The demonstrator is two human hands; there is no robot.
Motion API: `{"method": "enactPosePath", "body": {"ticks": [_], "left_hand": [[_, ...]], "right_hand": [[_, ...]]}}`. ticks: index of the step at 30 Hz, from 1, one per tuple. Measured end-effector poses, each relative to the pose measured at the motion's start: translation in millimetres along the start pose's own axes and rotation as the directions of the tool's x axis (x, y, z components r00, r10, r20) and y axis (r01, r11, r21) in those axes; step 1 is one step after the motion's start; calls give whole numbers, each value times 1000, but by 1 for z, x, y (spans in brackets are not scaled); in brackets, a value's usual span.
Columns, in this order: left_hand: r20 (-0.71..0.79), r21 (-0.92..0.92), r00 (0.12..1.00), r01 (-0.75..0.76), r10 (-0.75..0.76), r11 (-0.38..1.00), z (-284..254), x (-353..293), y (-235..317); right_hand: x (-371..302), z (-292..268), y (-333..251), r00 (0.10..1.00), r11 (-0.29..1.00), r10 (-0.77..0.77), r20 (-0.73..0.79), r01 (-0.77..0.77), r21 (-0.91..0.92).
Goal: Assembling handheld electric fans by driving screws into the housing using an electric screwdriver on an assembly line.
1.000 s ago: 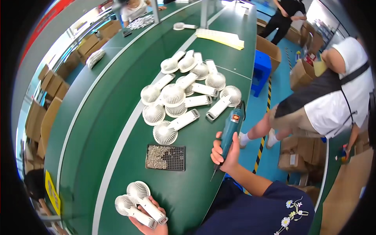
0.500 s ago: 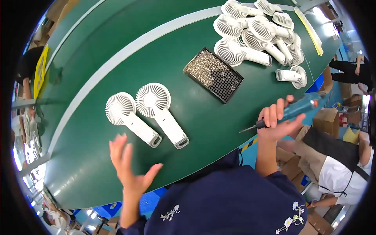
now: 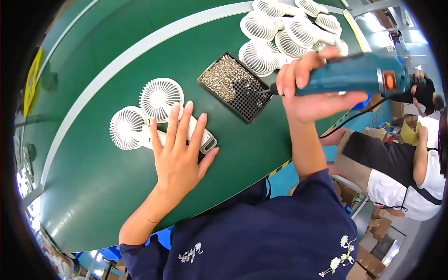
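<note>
Two white handheld fans lie on the green table: the right fan [image 3: 161, 97], and beside it the left fan [image 3: 126, 128]. My left hand [image 3: 176, 168] rests with spread, straight fingers over their handles, hiding much of both. In my right hand [image 3: 298, 105] is a teal electric screwdriver [image 3: 350, 74], fingers wrapped round its front end. Its thin bit points left, over the right edge of a black screw tray [image 3: 249, 118]. Small silver screws [image 3: 226, 77] fill the tray's left part; its perforated right part holds only a few.
Several more white fans [image 3: 259, 56] are heaped at the far right, partly behind the right hand and screwdriver. A pale strip [image 3: 135, 51] curves along the table. A black cord [image 3: 354, 116] hangs from the screwdriver. Another person [image 3: 396, 186] is at the right.
My left hand has come down onto the fan handles. My right hand has raised the screwdriver and brought its bit to the screw tray. The whole view has shifted slightly.
</note>
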State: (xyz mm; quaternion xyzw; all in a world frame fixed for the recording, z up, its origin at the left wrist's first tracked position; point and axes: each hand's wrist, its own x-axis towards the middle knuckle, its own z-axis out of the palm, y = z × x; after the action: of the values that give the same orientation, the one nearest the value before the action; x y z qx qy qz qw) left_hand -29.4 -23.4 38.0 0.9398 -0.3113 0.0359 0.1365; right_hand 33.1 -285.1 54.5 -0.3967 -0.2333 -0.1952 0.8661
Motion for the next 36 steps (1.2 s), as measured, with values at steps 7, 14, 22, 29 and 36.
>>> {"method": "enactPosePath", "body": {"ticks": [7, 14, 22, 29, 36], "left_hand": [[-9, -11, 1000, 20, -20, 1000, 15, 12, 10], [23, -124, 994, 106, -104, 987, 7, 20, 23], [-269, -475, 963, -136, 4, 870, -9, 40, -1], [-281, -647, 959, -214, 32, 731, -2, 52, -6], [-80, -799, 995, -25, -64, 601, 5, 26, 2]], "right_hand": [[-7, -8, 6, 994, 995, -96, -47, 96, -3], [-12, -6, 20, 997, 995, -74, 27, 76, -61], [-12, 19, -9, 992, 999, -17, 122, 22, -35], [-11, 52, -13, 985, 993, 117, 123, -120, 12], [-18, 57, -1, 940, 975, 199, 277, -220, 46]]}}
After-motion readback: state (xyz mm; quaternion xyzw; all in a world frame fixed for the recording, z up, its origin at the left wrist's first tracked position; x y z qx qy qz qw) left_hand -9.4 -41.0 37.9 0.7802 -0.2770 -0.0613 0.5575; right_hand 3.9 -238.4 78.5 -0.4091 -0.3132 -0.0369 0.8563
